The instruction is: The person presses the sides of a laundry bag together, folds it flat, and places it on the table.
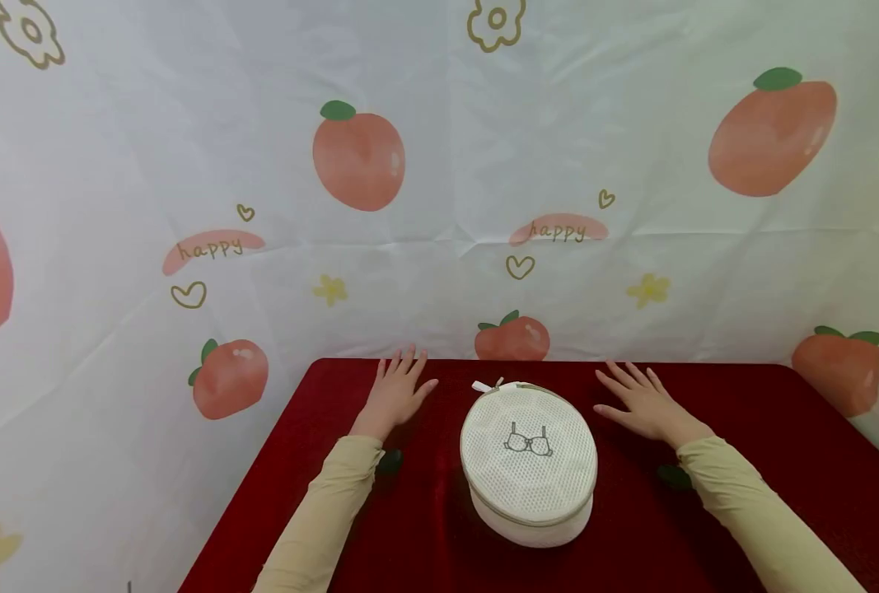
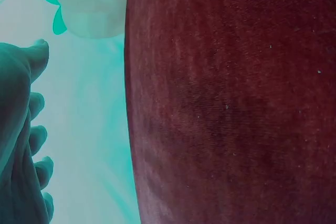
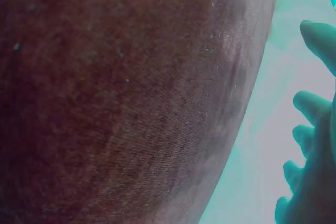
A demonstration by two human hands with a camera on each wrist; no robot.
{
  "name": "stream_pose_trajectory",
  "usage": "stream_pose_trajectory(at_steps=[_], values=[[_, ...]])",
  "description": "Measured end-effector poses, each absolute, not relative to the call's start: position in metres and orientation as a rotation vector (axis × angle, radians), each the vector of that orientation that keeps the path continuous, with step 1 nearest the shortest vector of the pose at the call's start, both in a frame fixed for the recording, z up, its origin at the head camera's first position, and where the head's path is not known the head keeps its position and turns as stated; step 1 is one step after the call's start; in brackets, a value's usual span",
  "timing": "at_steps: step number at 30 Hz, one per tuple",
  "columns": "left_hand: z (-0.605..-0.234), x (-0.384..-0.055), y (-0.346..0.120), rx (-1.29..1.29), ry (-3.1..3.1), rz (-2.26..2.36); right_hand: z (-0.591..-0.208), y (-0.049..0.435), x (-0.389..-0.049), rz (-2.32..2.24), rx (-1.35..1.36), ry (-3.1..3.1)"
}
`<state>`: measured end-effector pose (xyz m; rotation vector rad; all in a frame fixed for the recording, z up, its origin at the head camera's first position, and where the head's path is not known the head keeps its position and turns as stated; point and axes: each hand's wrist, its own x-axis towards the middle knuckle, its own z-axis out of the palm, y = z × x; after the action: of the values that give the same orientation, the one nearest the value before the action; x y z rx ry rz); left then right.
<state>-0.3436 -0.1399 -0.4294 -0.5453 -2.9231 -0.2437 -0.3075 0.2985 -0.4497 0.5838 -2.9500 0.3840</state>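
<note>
The round white mesh drum-shaped bag (image 1: 530, 461) stands on the dark red, velvety cloth-covered table (image 1: 750, 412), between my two hands and apart from both, with most of its body nearer to me than they are. Its flat lid faces up and bears a grey line drawing of a bra (image 1: 529, 445); a pale seam or zip runs round the rim, and a small white tab (image 1: 482, 386) sticks out at its far left edge. The mesh looks too dense for me to tell what, if anything, the bag contains, and I cannot tell whether the zip is fully closed. My left hand (image 1: 395, 395) reaches toward the table's far edge, palm down, fingers spread wide and thumb out toward the bag, holding nothing. My right hand (image 1: 650, 412) mirrors it on the other side, likewise spread and without a hold on anything. Whether either palm touches the cloth I cannot tell. Cream sleeves (image 1: 328, 511) cover both forearms, and a small dark rounded object (image 1: 390, 461) shows beside the left cuff, with a similar one by the right. Beyond the table's far edge hangs a white fabric backdrop (image 1: 424, 288), creased and printed with orange-red fruit (image 1: 359, 162), yellow flowers, hearts and pink strips lettered "happy".
</note>
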Motion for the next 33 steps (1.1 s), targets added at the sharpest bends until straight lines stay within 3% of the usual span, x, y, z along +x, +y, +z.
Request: stream_pose_trajectory(at_steps=[8,23,33], values=[[-0.422,-0.341,-0.141,-0.606,-2.959,-0.436,-0.441,0.298,-0.308,0.402,0.663,-2.888],[-0.405,-0.342,-0.161,-0.705,-2.851,-1.361,-0.417,0.292,-0.308,0.86,0.578,-2.87],[-0.404,-0.336,-0.169,-0.704,-2.741,-1.855,-0.396,0.286,-0.29,1.157,0.474,-2.878]])
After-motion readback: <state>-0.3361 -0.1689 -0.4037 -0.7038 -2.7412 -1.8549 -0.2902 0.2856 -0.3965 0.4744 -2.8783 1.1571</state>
